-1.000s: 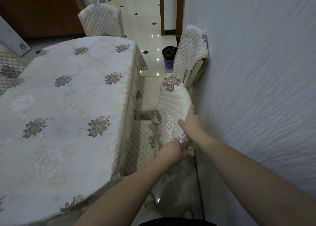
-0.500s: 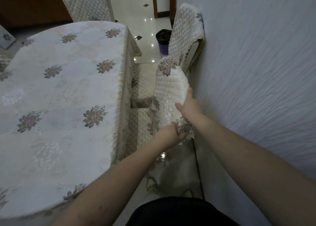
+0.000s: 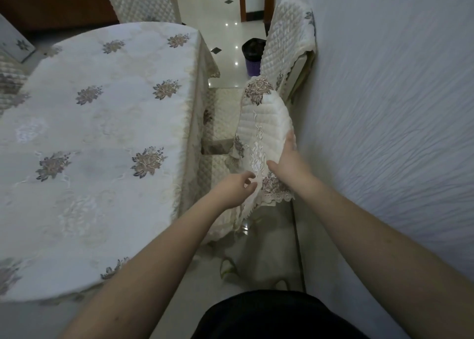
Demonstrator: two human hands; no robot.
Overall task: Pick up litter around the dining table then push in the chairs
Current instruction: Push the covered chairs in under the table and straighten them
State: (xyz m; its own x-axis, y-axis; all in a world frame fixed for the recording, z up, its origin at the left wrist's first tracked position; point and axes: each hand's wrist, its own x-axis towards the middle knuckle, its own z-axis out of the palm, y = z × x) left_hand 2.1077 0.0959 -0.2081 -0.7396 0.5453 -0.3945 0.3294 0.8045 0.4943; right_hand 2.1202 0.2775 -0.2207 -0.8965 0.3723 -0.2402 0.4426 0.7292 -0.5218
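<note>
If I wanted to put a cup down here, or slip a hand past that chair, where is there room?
The tablecloth top is bare all over in view. The tiled floor between the table corner and the purple bin is open too. It is tight between the near chair back and the wall, where the right hand presses.

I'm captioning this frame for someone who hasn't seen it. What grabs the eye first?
Two bare hands reach to the quilted chair back by the wall: the right hand lies flat against it, and the left hand hangs beside its lace edge, fingers loose. To their left spreads the big table, draped in a floral cloth.
</note>
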